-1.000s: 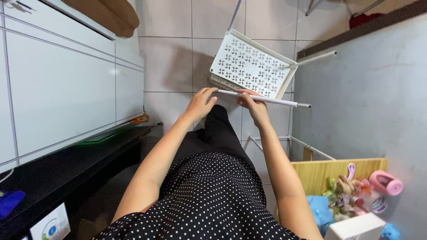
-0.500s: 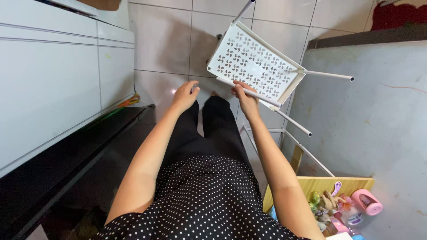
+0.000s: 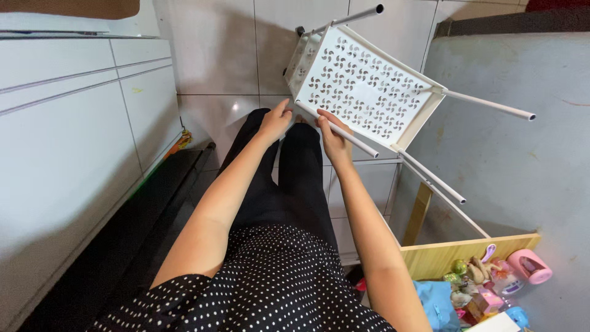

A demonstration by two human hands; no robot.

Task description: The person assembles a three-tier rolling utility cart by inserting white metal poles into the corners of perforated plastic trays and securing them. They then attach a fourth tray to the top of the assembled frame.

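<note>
Rack (image 3: 369,92) above box (image 3: 467,258), cabinets (image 3: 67,135) left

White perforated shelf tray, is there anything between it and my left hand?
Nothing visible. The left hand sits right beside the white perforated shelf tray, next to its lower corner, while the right hand already grips a white tube along its edge.

At frame centre I see my right hand (image 3: 334,136) gripping a white tube (image 3: 337,129) of the perforated white plastic shelf rack (image 3: 369,92), tilted at upper centre, my left hand (image 3: 275,121) touching its corner, a wooden toy box (image 3: 473,258) lower right.
</note>
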